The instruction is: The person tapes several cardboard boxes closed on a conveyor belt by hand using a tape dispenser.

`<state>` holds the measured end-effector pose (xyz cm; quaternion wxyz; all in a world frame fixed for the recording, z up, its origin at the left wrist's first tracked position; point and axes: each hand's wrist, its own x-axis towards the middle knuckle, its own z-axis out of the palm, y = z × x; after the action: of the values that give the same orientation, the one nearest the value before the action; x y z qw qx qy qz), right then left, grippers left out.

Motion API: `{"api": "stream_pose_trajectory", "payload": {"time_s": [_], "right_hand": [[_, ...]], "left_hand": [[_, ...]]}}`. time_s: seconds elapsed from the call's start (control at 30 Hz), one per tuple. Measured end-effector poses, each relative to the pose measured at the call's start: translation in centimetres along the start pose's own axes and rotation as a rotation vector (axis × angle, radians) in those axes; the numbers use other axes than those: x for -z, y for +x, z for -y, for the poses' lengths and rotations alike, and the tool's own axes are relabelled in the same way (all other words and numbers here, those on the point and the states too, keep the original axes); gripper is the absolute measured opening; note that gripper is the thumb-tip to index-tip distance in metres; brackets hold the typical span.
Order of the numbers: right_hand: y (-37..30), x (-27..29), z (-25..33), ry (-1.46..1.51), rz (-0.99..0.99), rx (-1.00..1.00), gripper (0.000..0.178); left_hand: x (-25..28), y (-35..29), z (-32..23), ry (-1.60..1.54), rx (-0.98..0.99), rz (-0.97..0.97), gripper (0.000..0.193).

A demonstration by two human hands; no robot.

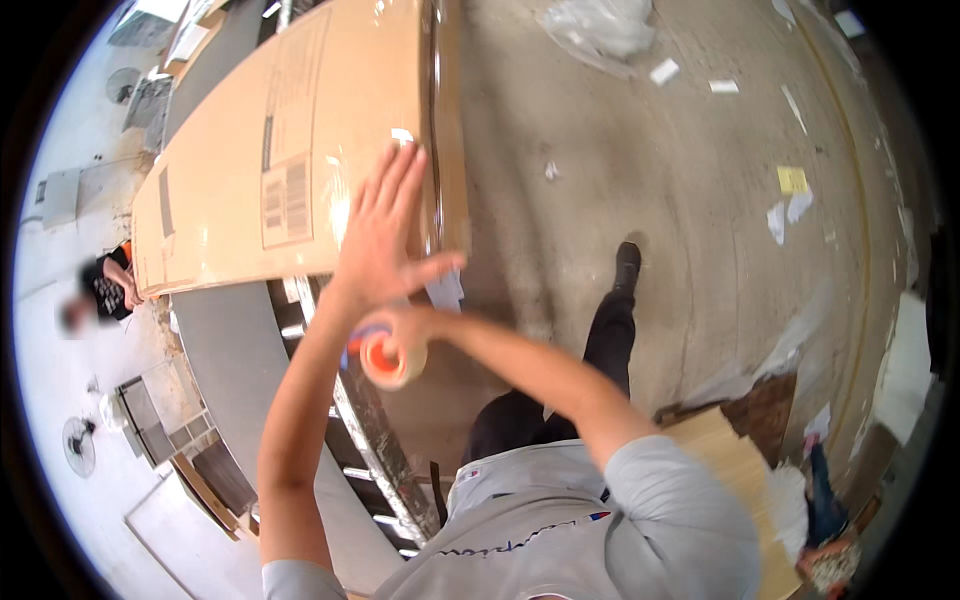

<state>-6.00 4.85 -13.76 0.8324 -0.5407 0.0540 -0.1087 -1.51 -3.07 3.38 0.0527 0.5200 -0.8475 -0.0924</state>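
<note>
"Head view, looking down: what is your left hand (380, 225) doing over that box (225, 150)?"

"Lying over its top by the near right corner, fingers straight, thumb stretched out toward the edge. I have nothing in my grasp there. A flat palm suits a broad cardboard face, I'd judge, though whether I'm pressing down I cannot tell."

"And your right hand (408, 326)?"

"Curled around a roll of tape (392, 368), just past the box's near end, close by my left wrist. It's blurred, so how each finger sits I cannot tell. Holding it there probably has it handy without covering the top."

"Why is the box up on that frame (374, 440)?"

"Raised like that, it's within easy reach of my arms, I suppose. Its right side seems to jut out past the frame's right edge, which would leave that long side free to get at."

"What's shining along it?"

"A clear strip (437, 90), apparently tape, running lengthwise. Inside the frame's right edge, a grey board (225, 350) shows beyond the box's near end."
</note>
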Motion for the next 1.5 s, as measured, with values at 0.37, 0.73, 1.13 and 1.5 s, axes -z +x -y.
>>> {"api": "stream_pose_trajectory", "payload": {"time_s": [0.37, 0.73, 1.13, 1.5], "right_hand": [[-30.1, 22.6, 2.5, 1.129, -0.744, -0.294, 0.038], [-5.1, 51.5, 28.2, 0.158, -0.677, -0.172, 0.039], [5.6, 52.9, 33.3, -0.340, 0.198, -0.323, 0.068], [-3.5, 49.0, 30.1, -0.338, 0.446, -0.050, 0.068]], "left_hand": [[-2.3, 7.5, -4.8, -0.007, 0.843, -0.214, 0.101], [-0.2, 22.4, 5.1, -0.033, 0.968, -0.236, 0.121], [0.9, 22.8, 5.0, -0.085, 1.124, -0.147, 0.111], [0.1, 24.4, 2.8, -0.070, 1.518, -0.124, 0.064]]}}
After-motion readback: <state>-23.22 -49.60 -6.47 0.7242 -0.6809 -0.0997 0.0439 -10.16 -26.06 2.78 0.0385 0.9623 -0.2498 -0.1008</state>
